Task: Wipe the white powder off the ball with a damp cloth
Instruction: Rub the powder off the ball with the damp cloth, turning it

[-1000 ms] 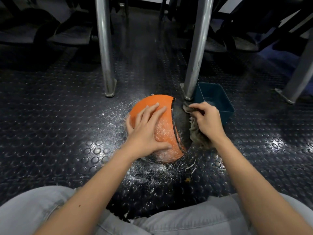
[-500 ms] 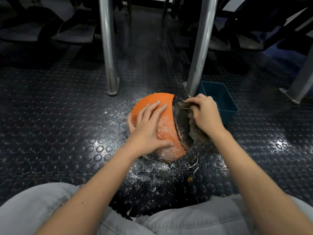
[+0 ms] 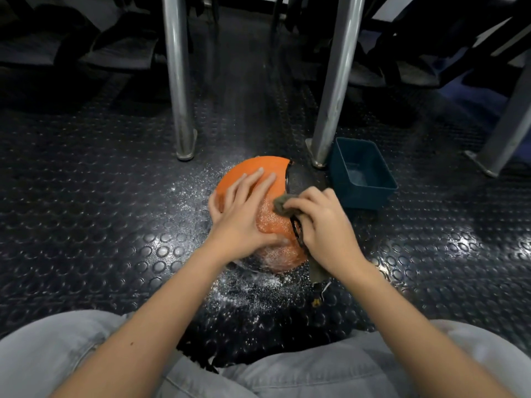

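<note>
We find the orange-and-black pebbled rubber ball on the studded black rubber floor, just beside a dark blue plastic tub. The left hand lies flat on the orange panel, fingers spread, steadying it. The right hand, fingers curled round a bunched grey-green cloth, has crossed from the black panel to the seam. The cloth tip now touches the white powder. We judge wiping of the dusted panel is only beginning.

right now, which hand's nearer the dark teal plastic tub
Right. The right hand, gripping an olive cloth, is left of the tub; the left hand rests farther left on the orange ball.
</note>
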